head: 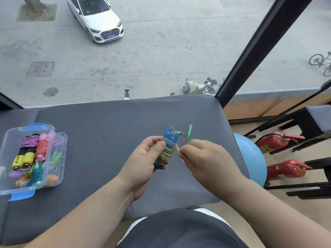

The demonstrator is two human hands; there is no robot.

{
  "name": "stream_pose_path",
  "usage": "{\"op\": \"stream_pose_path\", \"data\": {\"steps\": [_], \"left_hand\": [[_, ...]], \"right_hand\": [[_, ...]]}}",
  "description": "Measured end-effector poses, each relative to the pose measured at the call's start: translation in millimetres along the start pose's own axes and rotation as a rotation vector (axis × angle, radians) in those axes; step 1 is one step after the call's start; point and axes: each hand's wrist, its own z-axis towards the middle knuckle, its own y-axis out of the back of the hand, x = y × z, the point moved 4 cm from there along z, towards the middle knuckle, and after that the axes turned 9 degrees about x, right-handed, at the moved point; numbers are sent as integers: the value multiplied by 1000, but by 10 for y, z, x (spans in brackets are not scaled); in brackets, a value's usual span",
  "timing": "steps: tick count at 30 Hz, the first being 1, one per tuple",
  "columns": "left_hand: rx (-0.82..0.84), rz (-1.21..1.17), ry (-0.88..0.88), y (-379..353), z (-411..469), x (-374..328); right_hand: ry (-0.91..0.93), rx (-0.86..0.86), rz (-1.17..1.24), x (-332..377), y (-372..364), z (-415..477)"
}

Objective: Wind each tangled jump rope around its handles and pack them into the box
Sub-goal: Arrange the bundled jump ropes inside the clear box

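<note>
Over the grey table (pixel 107 131), the left hand (pixel 145 158) grips two blue handles (pixel 171 138) held together, rope (pixel 165 154) wound round them, while the right hand (pixel 200 156) pinches its loose end. One green handle (pixel 189 128) lies beyond, its cord mostly hidden. One clear box (pixel 10 140) at the left holds several wound ropes (pixel 29 142), too jumbled to count

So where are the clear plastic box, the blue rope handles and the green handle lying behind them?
Clear plastic box (pixel 19 191): head view, near rim.
Blue rope handles (pixel 171 138): head view, bare tops above the winding.
Green handle (pixel 189 131): head view, mid-shaft.
</note>
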Motion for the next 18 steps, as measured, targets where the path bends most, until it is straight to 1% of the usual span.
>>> {"op": "stream_pose_path", "data": {"steps": [2, 4, 6, 7, 9, 12, 14, 18], "left_hand": [[20, 153, 6, -10, -42, 30], [79, 305, 34, -59, -73, 45], [152, 409, 105, -124, -91, 59], [179, 445, 137, -152, -96, 55], [204, 476, 165, -204, -98, 13], [226, 360, 165, -305, -104, -67], [230, 267, 166, -408, -111, -78], [213, 205, 179, -640, -84, -13]], "right_hand": [[124, 36, -122, 19, 44, 6], [203, 74, -144, -7, 98, 16], [254, 94, -118, -53, 109, 2], [239, 99, -51, -90, 117, -11], [142, 75, 179, -224, 166, -60], [-26, 29, 551, -457, 285, -151], [-120, 54, 770, -585, 317, -190], [-224, 122, 1071, -775, 275, -283]]}}
